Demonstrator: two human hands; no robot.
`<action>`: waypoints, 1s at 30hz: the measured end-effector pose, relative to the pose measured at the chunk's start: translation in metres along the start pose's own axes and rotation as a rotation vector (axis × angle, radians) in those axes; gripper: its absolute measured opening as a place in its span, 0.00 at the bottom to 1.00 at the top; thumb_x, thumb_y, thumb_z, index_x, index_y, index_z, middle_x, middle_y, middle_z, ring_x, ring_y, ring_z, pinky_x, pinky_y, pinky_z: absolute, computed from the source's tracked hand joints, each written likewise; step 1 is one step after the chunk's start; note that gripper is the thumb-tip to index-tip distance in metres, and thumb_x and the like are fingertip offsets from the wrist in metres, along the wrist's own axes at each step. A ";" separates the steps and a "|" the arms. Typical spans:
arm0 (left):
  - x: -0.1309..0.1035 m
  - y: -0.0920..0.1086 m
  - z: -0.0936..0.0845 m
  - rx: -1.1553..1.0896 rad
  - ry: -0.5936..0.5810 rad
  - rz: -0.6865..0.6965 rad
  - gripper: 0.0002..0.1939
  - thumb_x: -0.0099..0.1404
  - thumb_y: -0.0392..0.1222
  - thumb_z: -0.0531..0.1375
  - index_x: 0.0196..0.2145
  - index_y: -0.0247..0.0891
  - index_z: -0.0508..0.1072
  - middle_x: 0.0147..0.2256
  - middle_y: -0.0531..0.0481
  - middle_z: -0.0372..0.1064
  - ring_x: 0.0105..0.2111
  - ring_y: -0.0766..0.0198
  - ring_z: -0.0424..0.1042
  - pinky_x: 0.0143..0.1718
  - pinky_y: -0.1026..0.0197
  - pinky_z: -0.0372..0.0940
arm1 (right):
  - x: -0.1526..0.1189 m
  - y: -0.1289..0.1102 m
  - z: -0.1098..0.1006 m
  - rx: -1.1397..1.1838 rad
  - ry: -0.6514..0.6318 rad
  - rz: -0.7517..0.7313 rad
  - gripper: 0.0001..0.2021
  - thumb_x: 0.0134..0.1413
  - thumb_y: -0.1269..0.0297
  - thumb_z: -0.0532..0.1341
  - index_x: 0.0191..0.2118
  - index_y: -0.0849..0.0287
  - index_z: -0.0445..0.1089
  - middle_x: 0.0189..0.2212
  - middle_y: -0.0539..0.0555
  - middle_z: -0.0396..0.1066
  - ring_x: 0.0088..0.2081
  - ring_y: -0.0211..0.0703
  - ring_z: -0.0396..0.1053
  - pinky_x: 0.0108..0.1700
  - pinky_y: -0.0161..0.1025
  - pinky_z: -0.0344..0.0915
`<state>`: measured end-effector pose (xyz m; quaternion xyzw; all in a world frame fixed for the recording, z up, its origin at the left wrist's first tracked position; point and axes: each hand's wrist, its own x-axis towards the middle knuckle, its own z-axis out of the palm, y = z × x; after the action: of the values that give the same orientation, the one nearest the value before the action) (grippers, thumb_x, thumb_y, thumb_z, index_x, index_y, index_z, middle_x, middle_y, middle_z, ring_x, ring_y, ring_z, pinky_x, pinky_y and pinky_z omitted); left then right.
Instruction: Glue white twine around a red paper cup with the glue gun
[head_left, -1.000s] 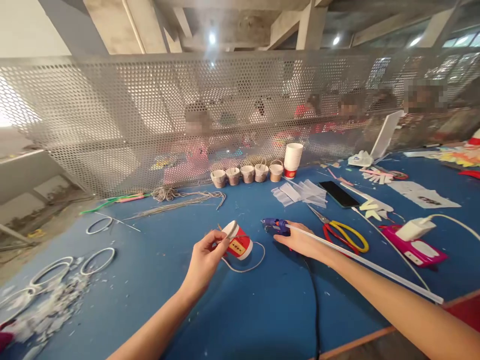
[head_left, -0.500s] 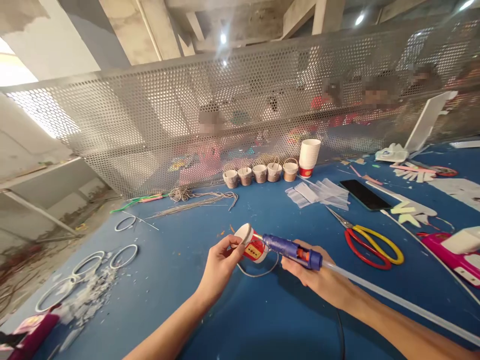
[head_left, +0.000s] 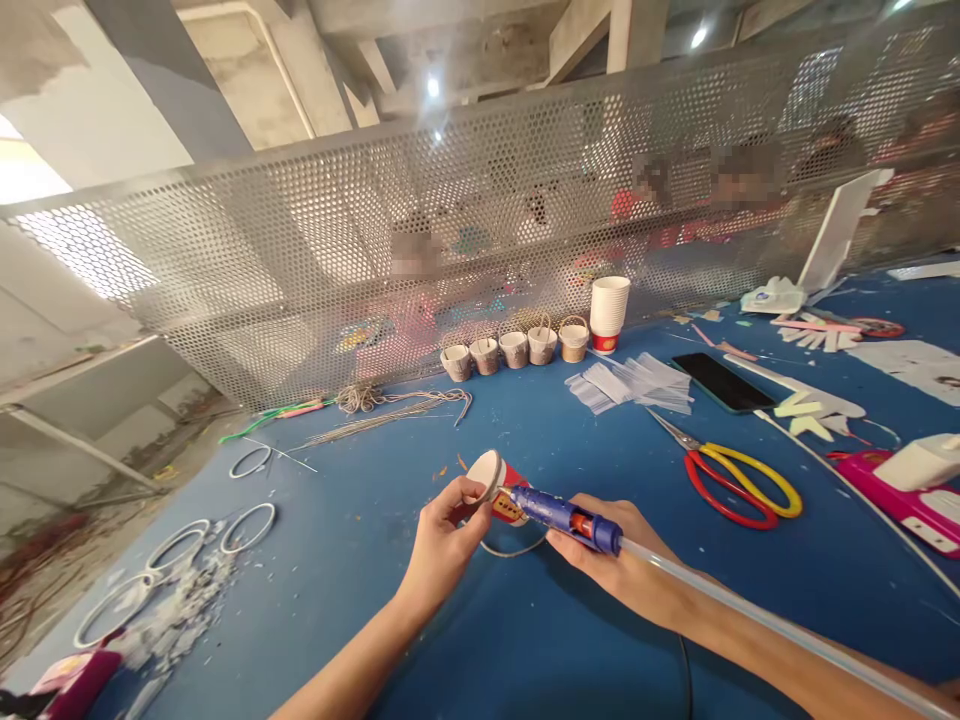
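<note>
My left hand (head_left: 448, 535) pinches a red and white paper cup (head_left: 511, 512) near its rim; the cup is tilted with its white end towards the upper left. A thin cord (head_left: 514, 553) hangs in a loop below the cup. My right hand (head_left: 611, 560) is wrapped round a blue hot glue gun (head_left: 562, 515), whose nozzle tip meets the cup close to the rim, by my left fingers. A long clear glue stick (head_left: 742, 598) sticks out of the gun's back. The gun's handle is hidden by my right hand.
Several small cord-wrapped cups with handles (head_left: 514, 350) stand along a perforated metal screen (head_left: 300, 270), beside stacked paper cups (head_left: 609, 310). Scissors (head_left: 739, 485), a phone (head_left: 721, 382) and clear strips (head_left: 634, 385) lie right. White rings (head_left: 247, 528) and scraps (head_left: 180, 585) lie left. People sit behind the screen.
The glue gun has moved slightly left, its nozzle now nearer the cup's rim beside my left fingers. The cup has turned a little, and the camera view has shifted slightly.
</note>
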<state>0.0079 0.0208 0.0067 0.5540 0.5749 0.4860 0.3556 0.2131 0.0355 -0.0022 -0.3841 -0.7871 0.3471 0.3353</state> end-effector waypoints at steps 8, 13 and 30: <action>0.000 0.000 0.001 -0.007 -0.011 0.003 0.10 0.56 0.45 0.61 0.24 0.36 0.71 0.23 0.54 0.65 0.24 0.67 0.63 0.27 0.68 0.60 | -0.002 0.007 0.005 -0.069 0.050 -0.126 0.09 0.59 0.60 0.55 0.29 0.56 0.63 0.21 0.47 0.69 0.21 0.35 0.64 0.27 0.32 0.59; 0.000 -0.001 0.001 -0.007 0.001 0.014 0.11 0.56 0.46 0.61 0.23 0.36 0.71 0.23 0.54 0.65 0.24 0.67 0.63 0.26 0.68 0.60 | -0.002 0.005 0.004 -0.124 0.056 -0.179 0.08 0.59 0.61 0.55 0.30 0.56 0.63 0.23 0.48 0.70 0.21 0.36 0.66 0.27 0.33 0.59; 0.001 -0.002 -0.002 -0.057 -0.037 -0.034 0.12 0.55 0.47 0.61 0.22 0.36 0.69 0.22 0.54 0.63 0.25 0.67 0.62 0.27 0.67 0.58 | -0.002 0.004 0.001 -0.092 0.066 -0.157 0.10 0.60 0.59 0.54 0.28 0.56 0.62 0.21 0.49 0.70 0.21 0.36 0.66 0.26 0.32 0.60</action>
<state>0.0053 0.0220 0.0059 0.5425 0.5635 0.4857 0.3901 0.2144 0.0357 -0.0068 -0.3475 -0.8184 0.2706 0.3693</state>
